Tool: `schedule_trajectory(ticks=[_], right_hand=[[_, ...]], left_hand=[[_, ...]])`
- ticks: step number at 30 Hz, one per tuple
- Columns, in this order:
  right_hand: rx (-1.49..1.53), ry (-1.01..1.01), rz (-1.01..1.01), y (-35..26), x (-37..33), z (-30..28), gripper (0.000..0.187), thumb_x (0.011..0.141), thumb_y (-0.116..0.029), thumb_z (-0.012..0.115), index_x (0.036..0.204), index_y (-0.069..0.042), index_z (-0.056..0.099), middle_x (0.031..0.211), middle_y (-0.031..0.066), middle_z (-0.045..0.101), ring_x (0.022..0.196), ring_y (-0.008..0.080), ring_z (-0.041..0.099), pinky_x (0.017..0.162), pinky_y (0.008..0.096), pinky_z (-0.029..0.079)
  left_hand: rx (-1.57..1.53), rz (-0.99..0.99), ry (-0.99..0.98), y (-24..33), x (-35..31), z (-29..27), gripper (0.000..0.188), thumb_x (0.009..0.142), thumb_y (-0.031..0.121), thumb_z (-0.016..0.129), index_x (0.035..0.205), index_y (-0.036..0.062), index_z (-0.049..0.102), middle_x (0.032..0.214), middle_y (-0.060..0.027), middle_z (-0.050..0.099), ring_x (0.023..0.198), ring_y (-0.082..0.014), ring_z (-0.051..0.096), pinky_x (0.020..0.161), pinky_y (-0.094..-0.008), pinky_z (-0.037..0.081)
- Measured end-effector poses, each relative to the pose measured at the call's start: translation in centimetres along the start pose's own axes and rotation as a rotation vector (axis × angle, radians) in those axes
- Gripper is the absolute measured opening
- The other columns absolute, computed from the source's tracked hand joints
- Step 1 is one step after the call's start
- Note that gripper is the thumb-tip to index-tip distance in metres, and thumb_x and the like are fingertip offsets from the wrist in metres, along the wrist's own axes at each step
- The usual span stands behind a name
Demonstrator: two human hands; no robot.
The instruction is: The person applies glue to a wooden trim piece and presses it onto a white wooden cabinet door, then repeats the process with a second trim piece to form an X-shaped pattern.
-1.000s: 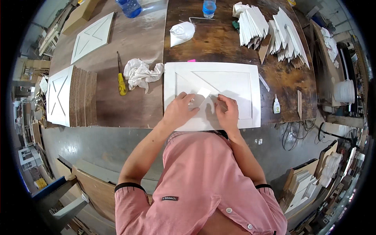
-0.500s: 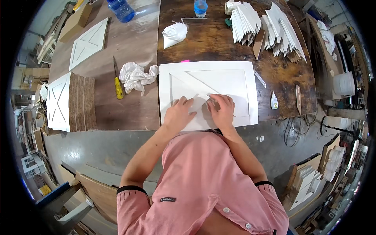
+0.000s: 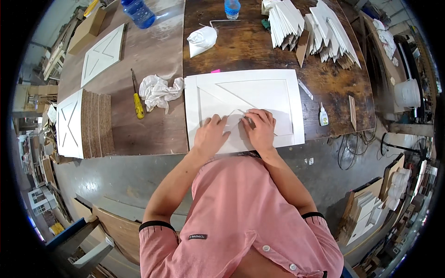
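A white framed panel lies flat at the table's front edge, with a long diagonal strip running from its upper left corner toward the middle. My left hand rests on the panel's lower left part, fingers stretched out and thumb apart. Close by on the right, my right hand has its thumb and fingertips bent together at the end of a short white strip near the panel's middle. The hands partly cover this strip, so its lower part is hidden.
Left of the panel are a crumpled white cloth, a yellow-handled screwdriver and stacked panels. To the right lie a small glue bottle and a metal blade-like tool. White strips and a white bag stand behind.
The view has shifted slightly. My right fingertips have moved a little left and closer to the left hand; the left hand stays in nearly the same place on the panel.
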State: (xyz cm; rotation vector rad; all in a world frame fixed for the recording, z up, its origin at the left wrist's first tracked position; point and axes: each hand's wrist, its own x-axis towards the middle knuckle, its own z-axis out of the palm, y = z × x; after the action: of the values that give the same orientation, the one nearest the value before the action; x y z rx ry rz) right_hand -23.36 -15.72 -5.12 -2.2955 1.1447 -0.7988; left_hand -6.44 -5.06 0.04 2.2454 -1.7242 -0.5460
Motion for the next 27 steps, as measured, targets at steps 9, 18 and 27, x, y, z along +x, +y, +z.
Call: schedule_trajectory(ticks=[9,18,27], right_hand=[[0.004,0.008,-0.008,0.12,0.10,0.02,0.013,0.087,-0.018,0.080,0.099,-0.018,0.077,0.119,-0.0040,0.070,0.115,0.0288,0.059,0.097,0.0457,0.043],[-0.001,-0.013,0.019,0.25,0.05,0.11,0.009,0.087,-0.017,0.080,0.095,-0.017,0.078,0.118,-0.0035,0.072,0.116,0.0282,0.060,0.098,0.0452,0.043],[-0.018,-0.016,0.059,-0.38,0.41,0.01,0.010,0.088,-0.018,0.080,0.097,-0.018,0.077,0.116,-0.0040,0.071,0.116,0.0276,0.060,0.098,0.0447,0.043]], left_hand=[[0.025,-0.007,-0.024,0.28,-0.04,-0.16,0.052,0.090,0.026,0.077,0.136,0.0053,0.065,0.116,-0.0118,0.063,0.109,-0.0334,0.066,0.088,-0.0455,0.060],[0.056,0.028,0.021,0.11,-0.15,0.29,0.048,0.088,0.023,0.078,0.131,0.0051,0.067,0.114,-0.0100,0.062,0.107,-0.0303,0.066,0.080,-0.0429,0.063],[0.074,0.010,0.030,0.16,-0.16,0.51,0.052,0.088,0.023,0.078,0.136,0.0081,0.066,0.114,-0.0086,0.062,0.105,-0.0295,0.067,0.078,-0.0421,0.063]])
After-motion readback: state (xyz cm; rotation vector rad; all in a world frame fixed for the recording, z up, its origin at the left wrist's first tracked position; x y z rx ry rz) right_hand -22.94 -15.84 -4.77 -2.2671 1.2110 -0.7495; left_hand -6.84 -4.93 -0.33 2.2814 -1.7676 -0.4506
